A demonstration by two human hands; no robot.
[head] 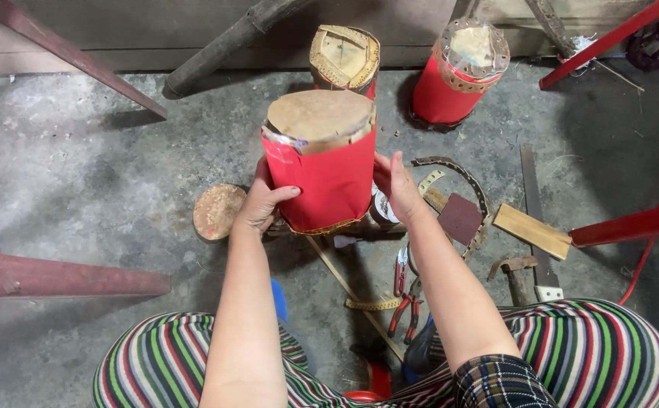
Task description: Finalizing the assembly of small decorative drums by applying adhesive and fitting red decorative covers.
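1. Grey, stained concrete floor (pixel 80 166) carries everything; red-painted bars cross its left and right edges.
2. Held upright at centre is a red fabric-wrapped cylinder with a tan skin top (pixel 320 162), its long axis vertical, its base on a low support.
3. Left hand (pixel 260 202) clasps its left wall, thumb across the red cloth; right hand (pixel 396 187) presses the right wall, fingers closed against it. Both sit equally near.
4. Far behind stand 2 similar red cylinders (pixel 459 72), their rims ragged.
5. Near right lie red-handled pliers (pixel 403 291), a flat wooden block (pixel 532 230) and a round brown disc (pixel 218 211) at left.
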